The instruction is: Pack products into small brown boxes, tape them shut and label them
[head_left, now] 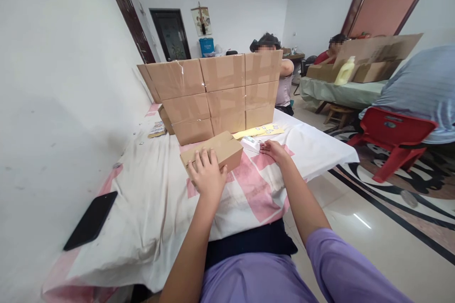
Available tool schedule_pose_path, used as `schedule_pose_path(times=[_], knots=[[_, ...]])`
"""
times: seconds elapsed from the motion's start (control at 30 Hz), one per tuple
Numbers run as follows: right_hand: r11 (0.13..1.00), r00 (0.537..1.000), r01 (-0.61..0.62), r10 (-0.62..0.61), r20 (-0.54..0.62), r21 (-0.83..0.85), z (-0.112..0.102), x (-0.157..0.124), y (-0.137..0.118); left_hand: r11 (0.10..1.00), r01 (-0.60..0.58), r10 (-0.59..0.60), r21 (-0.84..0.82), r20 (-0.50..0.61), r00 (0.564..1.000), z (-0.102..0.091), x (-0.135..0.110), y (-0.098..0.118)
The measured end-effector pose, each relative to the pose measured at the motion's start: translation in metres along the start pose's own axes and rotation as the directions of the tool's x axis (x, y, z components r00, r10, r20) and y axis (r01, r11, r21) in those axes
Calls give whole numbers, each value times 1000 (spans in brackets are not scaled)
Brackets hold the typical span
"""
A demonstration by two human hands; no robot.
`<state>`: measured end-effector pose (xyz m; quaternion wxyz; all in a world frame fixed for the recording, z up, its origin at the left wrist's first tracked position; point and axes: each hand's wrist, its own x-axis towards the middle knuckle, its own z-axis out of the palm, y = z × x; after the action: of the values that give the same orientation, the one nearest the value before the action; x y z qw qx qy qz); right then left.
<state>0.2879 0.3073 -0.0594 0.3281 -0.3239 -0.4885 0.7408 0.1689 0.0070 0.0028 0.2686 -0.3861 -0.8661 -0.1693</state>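
My left hand [208, 170] lies on a closed brown cardboard box [227, 150], its fingers spread over the top and the thumb at the near side. To the right of the box, my right hand [274, 150] has its fingers bent at the end of a small white object [250, 144] with some greenish print. The kind of this object is too small to make out, and part of it is behind the fingers. Just beyond the box rises a wall of taped cardboard boxes [225, 92], stacked in rows.
A yellow strip with printed marks [261, 130] lies behind the white object. The cloth-covered table [156, 208] also bears a black phone [90, 220] at left. A person [284, 80] is behind the box wall. A red chair [394, 128] and another table stand at right.
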Motion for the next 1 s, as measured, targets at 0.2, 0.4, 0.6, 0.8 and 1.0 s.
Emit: schedule_pose_path(times=[0.2,0.4,0.6,0.8,1.0], knots=[[988,985,-156,154,83,9,-11,7,-12,999,1,-1,33,0,1000,0,1,1],[968,946,-250,248,208,-16,-21,6,-25,998,-5,6,55,-19,1000,3,0,1],[979,957,-199,186,223,38,-23,2,-21,998,-16,17,63,-25,1000,4,-1,0],[987,969,-158,146,199,42,-23,10,-13,998,-19,21,66,-30,999,4,-2,0],[994,985,-95,86,151,50,-23,16,-7,998,-18,19,59,-17,1000,3,-2,1]])
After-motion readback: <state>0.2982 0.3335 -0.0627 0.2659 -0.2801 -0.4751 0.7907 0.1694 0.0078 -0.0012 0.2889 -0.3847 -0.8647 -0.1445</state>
